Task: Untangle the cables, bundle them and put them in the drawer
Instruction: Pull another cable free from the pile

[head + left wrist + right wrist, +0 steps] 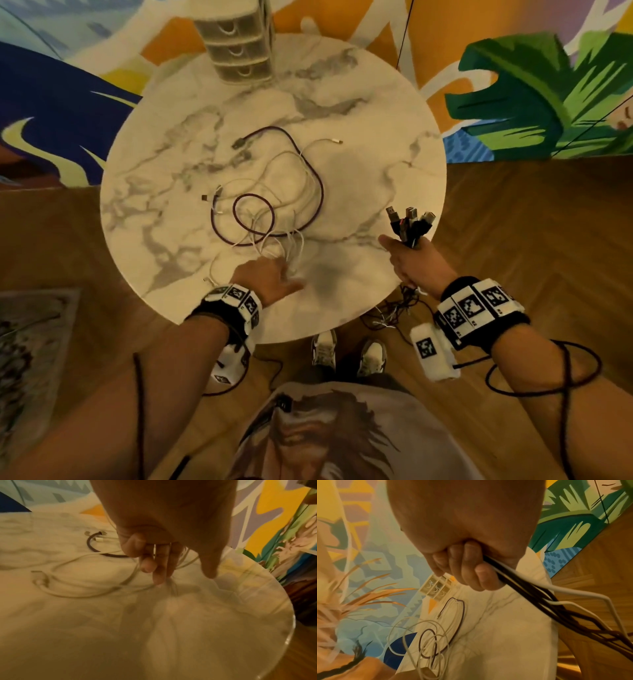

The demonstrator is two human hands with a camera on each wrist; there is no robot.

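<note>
Now gripping a bunch of cables (409, 222) tight in the right hand (416, 265), with fingers curled all the way round. Holding the plug ends up together above the fist, probably to line them up for a neat bundle. Letting the long tails hang down past the edge of the worktop (359, 164) toward the floor, likely so they can drop straight instead of knotting again.

Reaching down with the left hand (270, 279) into the thin white cables (291, 246) at the near side of the worktop. Poking fingers (159, 566) down among the loops, with strands running between them and the thumb sticking out to the side. Too blurry to tell if squeezing the strands or only touching them. Probably going for the next cable to pull free and add to the bunch.

Leaving the rest of the pile in the middle of the worktop for now: white loops lying mixed up with a purple cable (308, 164), crossing over and under each other. Needing a slow pull here, or the loops may snag and drag along.

Waiting at the far side of the worktop, well apart from both hands: the small drawer box (236, 44), with its drawers looking closed. Not putting anything inside yet.
</note>
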